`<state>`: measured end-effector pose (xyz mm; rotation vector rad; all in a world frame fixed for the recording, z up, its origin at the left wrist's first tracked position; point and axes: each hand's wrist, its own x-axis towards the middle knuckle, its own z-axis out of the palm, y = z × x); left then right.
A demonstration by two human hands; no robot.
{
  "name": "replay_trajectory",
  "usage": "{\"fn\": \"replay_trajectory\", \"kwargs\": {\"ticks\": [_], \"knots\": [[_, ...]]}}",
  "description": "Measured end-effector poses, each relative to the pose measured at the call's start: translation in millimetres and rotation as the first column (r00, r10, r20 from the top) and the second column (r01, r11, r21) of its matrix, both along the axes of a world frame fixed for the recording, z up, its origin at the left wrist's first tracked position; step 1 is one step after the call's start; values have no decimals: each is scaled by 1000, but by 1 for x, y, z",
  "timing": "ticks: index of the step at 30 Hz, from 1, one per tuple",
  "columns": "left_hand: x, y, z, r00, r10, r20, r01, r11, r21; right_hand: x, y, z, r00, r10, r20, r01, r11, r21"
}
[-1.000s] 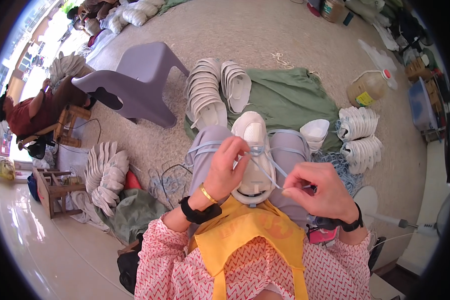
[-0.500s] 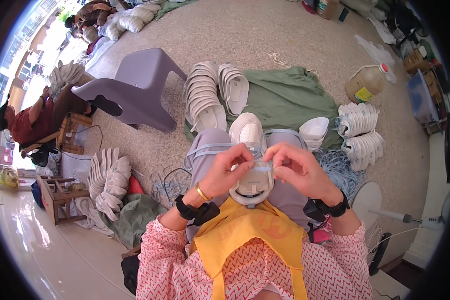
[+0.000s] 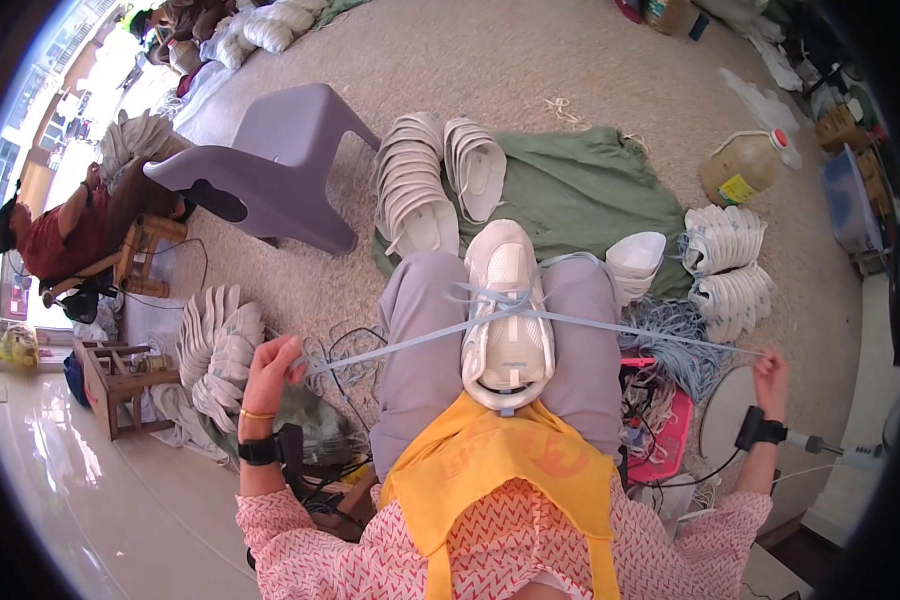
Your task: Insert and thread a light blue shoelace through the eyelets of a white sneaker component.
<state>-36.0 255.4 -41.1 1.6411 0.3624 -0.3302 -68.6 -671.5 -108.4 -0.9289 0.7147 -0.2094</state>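
A white shoe upper (image 3: 500, 260) lies toe-away between my knees, above the yellow apron (image 3: 490, 440). A light blue shoelace (image 3: 400, 345) crosses over its middle and stretches nearly straight out to both sides. Far out to the left, my left hand (image 3: 270, 372) is closed on one end of the lace. My right hand (image 3: 768, 375), equally far out to the right, pinches the other end. Both arms are spread wide, with a black band on each wrist.
Stacked white uppers (image 3: 410, 190) stand on a green cloth (image 3: 560, 185) ahead; more stacks (image 3: 725, 240) are at right. Loose blue laces (image 3: 675, 345) and a pink basket (image 3: 660, 455) lie beside my right leg. A grey chair (image 3: 290, 130) and a seated person (image 3: 65, 225) are at left.
My hands were together over the shoe upper's opening; they have swung far apart to either side. The shoelace is now drawn taut between them across the upper.
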Motion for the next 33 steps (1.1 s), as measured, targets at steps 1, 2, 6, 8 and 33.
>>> {"fn": "replay_trajectory", "kwargs": {"ticks": [1, 2, 6, 8, 33], "knots": [[-2, 6, -2, 1000, -8, -21, 12, 986, 167, -7, -15, 0, 1000, 4, -2, -4, 1000, -6], [-2, 9, -7, 999, -19, -42, 31, 946, 324, -15, -29, 3, 996, -1, -88, -20, 972, -235], [24, -69, 20, 794, -297, 531, -221, 673, 706, 53, 130, 3, 904, 176, -389, -409, 618, -672], [46, -114, 14, 814, -191, 549, -163, 831, 531, 76, 221, 31, 860, 398, -320, -493, 485, -722], [108, -180, 5, 833, -553, 23, 551, 823, -139, 110, 439, 95, 465, 819, -337, -497, -74, -865]]}}
